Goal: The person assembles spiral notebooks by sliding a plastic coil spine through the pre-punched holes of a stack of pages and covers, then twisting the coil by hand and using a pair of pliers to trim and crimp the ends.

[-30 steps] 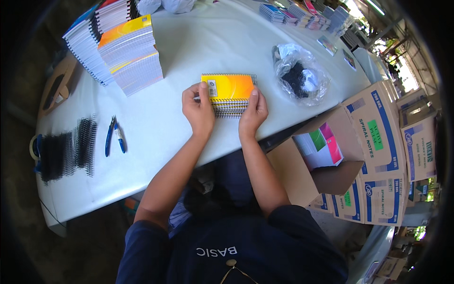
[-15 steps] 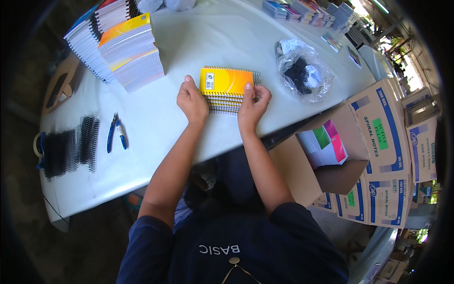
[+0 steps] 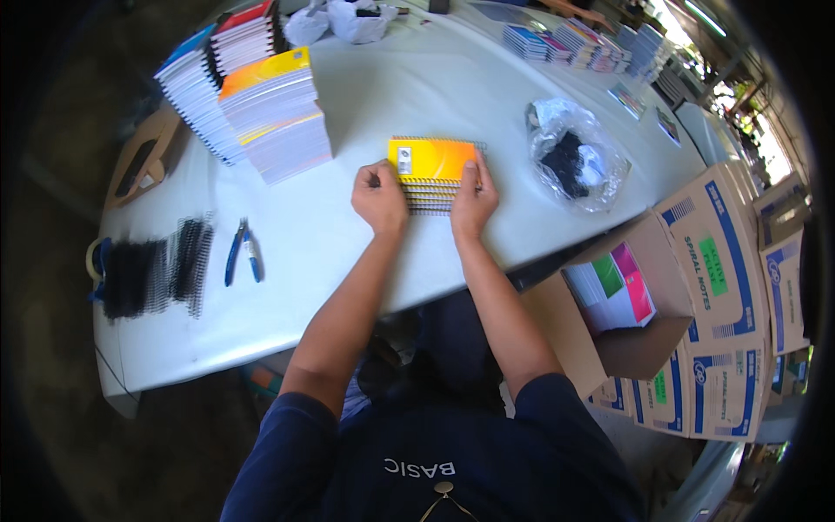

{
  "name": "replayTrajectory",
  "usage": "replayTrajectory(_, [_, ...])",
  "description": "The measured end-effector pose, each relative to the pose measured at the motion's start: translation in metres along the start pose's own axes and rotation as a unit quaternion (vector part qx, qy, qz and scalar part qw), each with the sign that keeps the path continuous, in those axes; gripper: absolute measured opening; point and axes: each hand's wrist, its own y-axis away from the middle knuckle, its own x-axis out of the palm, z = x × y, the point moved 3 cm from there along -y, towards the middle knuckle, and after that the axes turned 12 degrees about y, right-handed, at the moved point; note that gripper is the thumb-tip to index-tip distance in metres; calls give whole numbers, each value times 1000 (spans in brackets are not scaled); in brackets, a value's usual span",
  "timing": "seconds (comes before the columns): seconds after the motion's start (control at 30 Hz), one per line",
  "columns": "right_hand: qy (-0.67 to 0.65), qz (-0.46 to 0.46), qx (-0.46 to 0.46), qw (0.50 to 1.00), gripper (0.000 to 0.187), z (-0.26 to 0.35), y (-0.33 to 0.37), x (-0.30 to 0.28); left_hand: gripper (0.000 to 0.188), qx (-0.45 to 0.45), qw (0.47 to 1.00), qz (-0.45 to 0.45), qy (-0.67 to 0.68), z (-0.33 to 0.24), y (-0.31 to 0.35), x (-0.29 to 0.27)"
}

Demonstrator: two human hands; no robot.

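A short stack of small spiral notebooks (image 3: 439,159) with yellow-orange covers lies on the table in front of me. Wire coils show along its near and far edges. My left hand (image 3: 380,202) grips the stack's left side, its fingers curled in a closed hold. Against the right side presses my right hand (image 3: 475,198), thumb near the top cover's right edge and fingers along the side. Both palms hide the stack's ends. Left of my hands lie a blue-handled cutting tool (image 3: 234,252) and a blue-and-white pen-like item (image 3: 252,250).
Tall stacks of unbound orange-covered pages (image 3: 283,122) and blue-covered notebooks (image 3: 196,96) stand at the far left. Loose black coils (image 3: 161,274) lie at the left. A clear plastic bag (image 3: 578,161) sits right; below it an open carton (image 3: 609,352) holds notebooks, beside stacked cartons (image 3: 718,252).
The whole view has shifted, so things sit farther right. The stack's coils line up more evenly at the right. My left thumb has bent in, and my right fingers have straightened along the side.
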Motion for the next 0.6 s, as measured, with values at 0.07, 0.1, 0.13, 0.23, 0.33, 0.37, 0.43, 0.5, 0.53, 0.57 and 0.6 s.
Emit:
replayTrajectory(0.07, [3,11,-13,1000,38,3,2,0,19,-24,1000,11,-4,4,-3,-6])
replayTrajectory(0.1, [5,23,0,1000,40,4,0,-2,17,-45,997,54,-13,-2,-4,-6])
replayTrajectory(0.13, [7,25,8,1000,41,1,1,-4,18,-67,993,96,-22,-8,-7,-6])
replayTrajectory(0.23, [28,19,10,999,54,6,3,-17,33,279,932,125,-194,-70,-50,-10])
replayTrajectory(0.33, [143,-86,-145,975,60,17,9,-25,52,436,812,163,-352,-141,-144,-21])
replayTrajectory(0.37, [131,-65,-183,972,61,27,17,-22,54,506,731,107,-446,-152,-167,-32])
replayTrajectory(0.43, [104,-34,-260,959,62,59,38,-17,36,446,674,153,-569,-155,-192,-56])
replayTrajectory(0.5, [-37,46,-245,968,64,75,55,-12,24,400,672,194,-592,-170,-177,-62])
replayTrajectory(0.53, [-25,117,-282,952,67,85,61,-12,21,386,686,195,-585,-182,-154,-59])
replayTrajectory(0.57, [-12,188,-312,931,70,96,69,-9,18,369,698,199,-581,-192,-127,-59])
replayTrajectory(0.6, [42,220,-341,913,74,115,80,-4,13,309,697,232,-603,-195,-95,-59])
